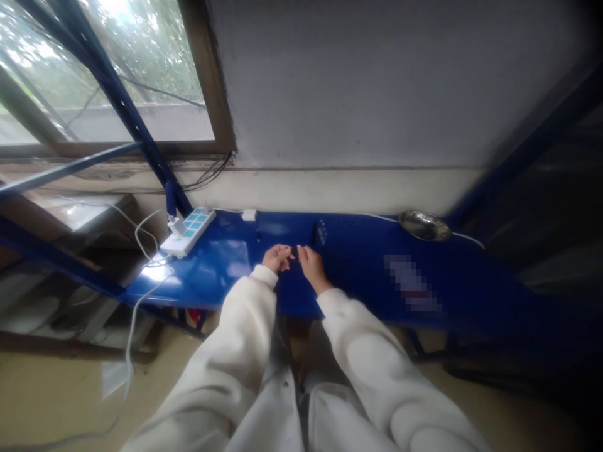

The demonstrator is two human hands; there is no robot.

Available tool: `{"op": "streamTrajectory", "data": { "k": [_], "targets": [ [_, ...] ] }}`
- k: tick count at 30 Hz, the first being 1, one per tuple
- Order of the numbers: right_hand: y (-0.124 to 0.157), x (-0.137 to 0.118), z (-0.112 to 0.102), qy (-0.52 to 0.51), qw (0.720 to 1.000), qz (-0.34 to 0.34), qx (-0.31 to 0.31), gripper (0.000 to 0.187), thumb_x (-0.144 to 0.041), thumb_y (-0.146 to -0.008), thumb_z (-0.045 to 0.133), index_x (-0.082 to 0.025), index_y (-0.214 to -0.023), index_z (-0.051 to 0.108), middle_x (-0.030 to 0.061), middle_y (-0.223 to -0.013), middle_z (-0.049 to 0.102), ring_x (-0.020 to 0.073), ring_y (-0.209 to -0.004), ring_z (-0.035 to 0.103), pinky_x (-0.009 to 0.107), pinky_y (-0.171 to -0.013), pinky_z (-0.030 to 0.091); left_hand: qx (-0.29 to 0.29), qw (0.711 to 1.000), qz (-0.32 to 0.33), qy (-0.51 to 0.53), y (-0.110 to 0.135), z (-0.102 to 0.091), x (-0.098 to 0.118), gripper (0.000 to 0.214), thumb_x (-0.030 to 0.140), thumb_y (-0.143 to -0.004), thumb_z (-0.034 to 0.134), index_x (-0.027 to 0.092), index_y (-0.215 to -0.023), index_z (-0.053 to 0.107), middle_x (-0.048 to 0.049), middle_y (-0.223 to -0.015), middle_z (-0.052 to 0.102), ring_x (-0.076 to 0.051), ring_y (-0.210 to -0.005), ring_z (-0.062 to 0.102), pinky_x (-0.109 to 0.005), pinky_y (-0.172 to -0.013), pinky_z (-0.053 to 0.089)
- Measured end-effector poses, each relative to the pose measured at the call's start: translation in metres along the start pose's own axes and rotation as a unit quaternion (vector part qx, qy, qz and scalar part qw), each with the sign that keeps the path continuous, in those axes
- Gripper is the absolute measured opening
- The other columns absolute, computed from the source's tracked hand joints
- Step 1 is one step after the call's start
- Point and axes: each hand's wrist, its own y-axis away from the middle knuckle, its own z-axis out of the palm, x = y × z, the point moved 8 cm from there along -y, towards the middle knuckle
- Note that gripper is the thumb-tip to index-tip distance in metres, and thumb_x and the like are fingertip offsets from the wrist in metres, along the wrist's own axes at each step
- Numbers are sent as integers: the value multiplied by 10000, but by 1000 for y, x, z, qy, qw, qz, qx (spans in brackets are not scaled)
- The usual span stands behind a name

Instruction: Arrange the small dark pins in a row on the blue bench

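Observation:
Both hands meet over the front middle of a blue table [358, 285]. My left hand [277, 258] is closed in a pinch on one end of a small dark piece [294, 252], too small to name. From the other side, my right hand [311, 263] pinches the same piece with thumb and fingers. Just beyond the hands lies a thin black stick-like item [314, 233]. Beside it is a cluster of small clear pieces [322, 231]. A tiny dark part [258, 236] rests to the left.
A white power strip [191, 232] with a plug and cables sits at the table's left end. A white charger block [249, 215] lies along the back edge. At the back right is a shiny metal dish [424, 225]. Blue metal posts [127, 113] rise at the left.

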Motion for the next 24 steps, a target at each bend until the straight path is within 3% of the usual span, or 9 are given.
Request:
{"op": "streamTrajectory", "data": {
  "k": [24],
  "targets": [
    [5,-19,1,143,987,-75,23,377,-378,-867,295,-188,-609,492,31,-602,524,96,-520,458,221,-502,284,54,998,27,-10,-5,-12,-3,403,498,-590,606,121,-683,496,6,-543,562,-42,-330,430,-171,-306,266]
  ]
}}
